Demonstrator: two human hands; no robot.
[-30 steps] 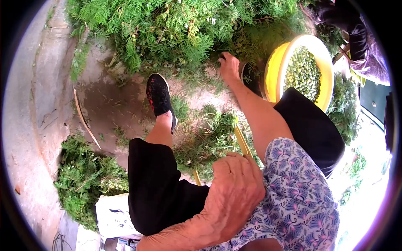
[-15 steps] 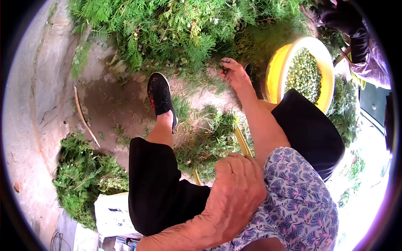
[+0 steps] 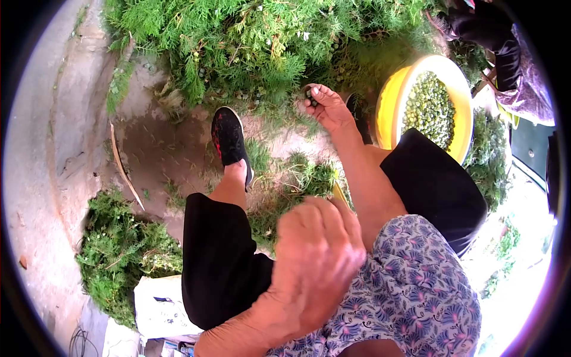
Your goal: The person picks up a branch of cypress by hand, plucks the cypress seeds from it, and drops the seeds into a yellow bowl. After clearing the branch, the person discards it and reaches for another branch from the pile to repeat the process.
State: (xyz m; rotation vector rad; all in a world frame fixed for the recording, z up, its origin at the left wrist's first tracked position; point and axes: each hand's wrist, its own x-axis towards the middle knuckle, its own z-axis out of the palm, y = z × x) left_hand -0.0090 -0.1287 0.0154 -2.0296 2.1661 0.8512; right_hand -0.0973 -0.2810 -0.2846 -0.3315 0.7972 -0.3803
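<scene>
A few small dark berries [image 3: 310, 97] sit at the fingertips of the right hand [image 3: 331, 112], thumb and fingers closed around them, just short of the big heap of green branches [image 3: 238, 47] that spreads from ten to one o'clock. They look roundish, so I can make out no long axis.

From those fingers, the yellow basin [image 3: 388, 110] stands near, at about three o'clock, its mouth an oval running roughly twelve to six, filled with pale green berries [image 3: 427, 110]. The right hand is plainly the nearer one; the left hand [image 3: 315, 256] hangs well back at six o'clock, knuckles up and fingers curled under.

Farther out, a black shoe [image 3: 227, 135] points up at eight o'clock, and a smaller green pile [image 3: 122, 253] lies between seven and eight. Toward the edge, between two and three, is another person's dark sleeve [image 3: 508, 65], the body cut off.

The left hand is blurred and its palm turned away, so I can't tell whether it grips anything. The right fingers hide part of their berries, and a raised black knee [image 3: 437, 184] covers the basin's lower edge.
</scene>
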